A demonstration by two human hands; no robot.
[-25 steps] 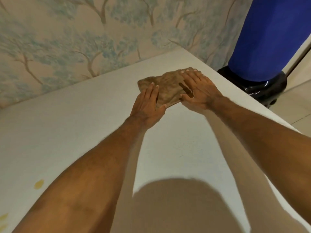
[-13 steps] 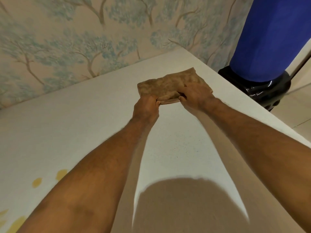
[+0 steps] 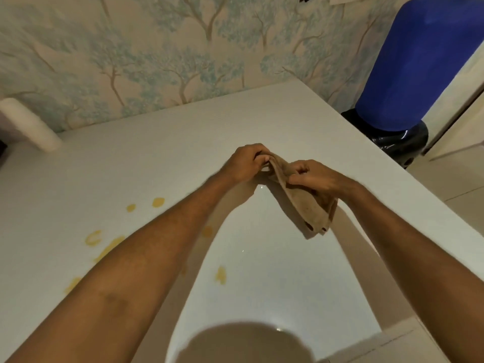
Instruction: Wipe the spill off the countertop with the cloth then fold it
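- Since the earlier frame we have lifted the cloth [image 3: 303,203] off the counter [image 3: 183,153].
- It is brown, bunched, and hangs in the air above the counter.
- Our left hand [image 3: 245,163] pinches its top end; our right hand [image 3: 318,179] grips its middle.
- Yellow spill [image 3: 104,244] lies near our left forearm.

A brown cloth [image 3: 301,203] of rough, matt terry weave is seen above a smooth white countertop [image 3: 275,271] with a faint sheen, marked by wet yellow spill [image 3: 110,244]. Matt tree-patterned wallpaper [image 3: 157,53] and a glossy black base [image 3: 403,142] are shown behind.
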